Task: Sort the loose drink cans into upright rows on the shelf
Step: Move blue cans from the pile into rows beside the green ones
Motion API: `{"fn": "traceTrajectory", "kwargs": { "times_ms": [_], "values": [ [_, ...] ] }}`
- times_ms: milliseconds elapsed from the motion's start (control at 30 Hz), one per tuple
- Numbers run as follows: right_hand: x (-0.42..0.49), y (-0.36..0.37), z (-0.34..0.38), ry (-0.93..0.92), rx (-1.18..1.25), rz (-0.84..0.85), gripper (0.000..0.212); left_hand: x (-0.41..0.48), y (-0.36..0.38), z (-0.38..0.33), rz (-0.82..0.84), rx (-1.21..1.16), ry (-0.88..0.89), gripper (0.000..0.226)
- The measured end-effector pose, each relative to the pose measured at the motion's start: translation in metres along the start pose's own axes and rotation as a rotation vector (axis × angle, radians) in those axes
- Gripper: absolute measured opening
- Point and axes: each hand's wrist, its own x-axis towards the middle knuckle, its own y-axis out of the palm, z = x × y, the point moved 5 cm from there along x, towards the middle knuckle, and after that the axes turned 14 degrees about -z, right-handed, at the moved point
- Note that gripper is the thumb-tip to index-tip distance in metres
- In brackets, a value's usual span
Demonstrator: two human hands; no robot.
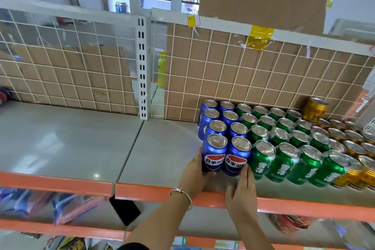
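Note:
Blue cola cans (221, 126) stand upright in two rows on the grey shelf (158, 148). To their right stand rows of green cans (284, 140), then gold cans (349, 142), with one gold can (316, 109) stacked on top at the back. My left hand (194, 170) wraps the left side of the front-left blue can (214, 153). My right hand (242, 186) rests with fingers flat against the base of the front-right blue can (236, 156), holding nothing.
A white wire grid (243, 71) backed with cardboard closes the shelf's rear. An orange lip (142, 191) runs along the front edge. The shelf's left half is bare grey board. A black phone (124, 212) and packaged goods lie on the lower shelf.

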Motion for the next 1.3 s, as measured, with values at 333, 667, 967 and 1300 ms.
{"fn": "traceTrajectory", "kwargs": {
  "times_ms": [333,667,967,1300],
  "values": [
    [0.002,0.008,-0.003,-0.019,-0.047,0.012,0.070,0.004,0.006,0.004,0.020,0.056,0.000,0.081],
    [-0.003,-0.011,0.005,-0.024,-0.076,0.228,0.051,-0.015,-0.029,0.002,0.259,0.507,0.233,0.051],
    [-0.060,-0.018,0.111,-0.380,-0.363,0.288,0.048,-0.057,-0.181,0.026,0.239,0.823,0.381,0.048],
    [-0.210,0.059,0.321,-0.723,-0.466,0.464,0.054,-0.121,-0.432,0.082,0.003,0.948,0.100,0.051]
  ]
}}
